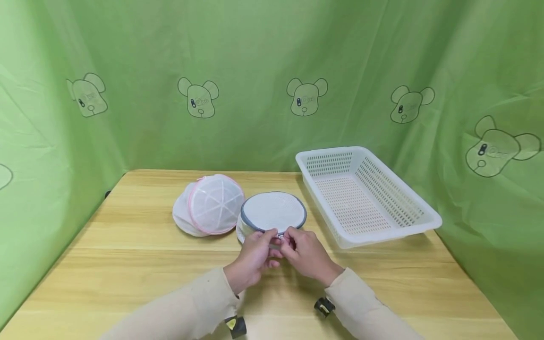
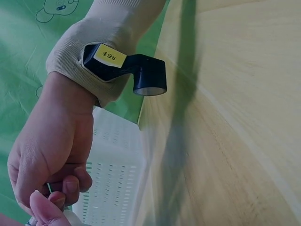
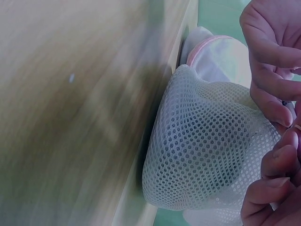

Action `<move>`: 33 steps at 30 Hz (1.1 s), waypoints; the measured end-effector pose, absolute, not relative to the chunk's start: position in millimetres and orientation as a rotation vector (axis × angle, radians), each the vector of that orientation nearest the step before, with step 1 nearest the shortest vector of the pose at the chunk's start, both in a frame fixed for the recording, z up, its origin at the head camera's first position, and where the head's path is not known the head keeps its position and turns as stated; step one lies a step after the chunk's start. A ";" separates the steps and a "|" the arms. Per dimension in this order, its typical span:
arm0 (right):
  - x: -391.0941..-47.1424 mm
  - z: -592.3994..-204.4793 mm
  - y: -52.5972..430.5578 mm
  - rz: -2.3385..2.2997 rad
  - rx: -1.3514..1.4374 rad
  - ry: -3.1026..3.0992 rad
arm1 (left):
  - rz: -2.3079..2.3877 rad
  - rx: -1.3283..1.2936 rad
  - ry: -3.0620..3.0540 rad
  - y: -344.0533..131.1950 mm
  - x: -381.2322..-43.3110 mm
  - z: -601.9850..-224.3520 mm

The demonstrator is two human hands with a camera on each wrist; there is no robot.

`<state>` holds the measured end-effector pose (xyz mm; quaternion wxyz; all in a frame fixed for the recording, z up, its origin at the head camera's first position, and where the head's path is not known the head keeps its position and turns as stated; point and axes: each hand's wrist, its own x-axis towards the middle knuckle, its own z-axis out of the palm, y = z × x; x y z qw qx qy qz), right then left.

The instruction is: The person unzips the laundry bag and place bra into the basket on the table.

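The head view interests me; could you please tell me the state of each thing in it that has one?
Blue-trimmed mesh laundry bag: held at its front edge; zip closure unclear.
Pink-trimmed mesh laundry bag: tilted, untouched by either hand.
White perforated plastic basket: upright, open-topped.
Left hand: pinching the blue-trimmed bag's edge.
Right hand: pinching at the same edge.
Green curtain: hanging.

Left hand (image 1: 253, 259), right hand (image 1: 307, 251) bare. Beige sleeves (image 1: 182, 302), fine ribbing at right cuff (image 2: 70, 71). Black wrist mounts (image 1: 325, 307) both sides; right's yellow label (image 2: 110, 55) marked "R".
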<state>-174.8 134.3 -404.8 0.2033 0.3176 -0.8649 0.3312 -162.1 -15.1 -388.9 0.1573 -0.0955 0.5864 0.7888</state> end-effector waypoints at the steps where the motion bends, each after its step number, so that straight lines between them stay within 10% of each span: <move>1: -174.8 -404.9 134.4 0.925 0.887 -2.412 | 2.256 -0.272 1.678 -15.4 -162.2 -389.0; 33: -176.8 -407.2 138.6 0.906 0.864 -2.451 | 2.313 -0.337 1.621 -32.1 -170.3 -384.9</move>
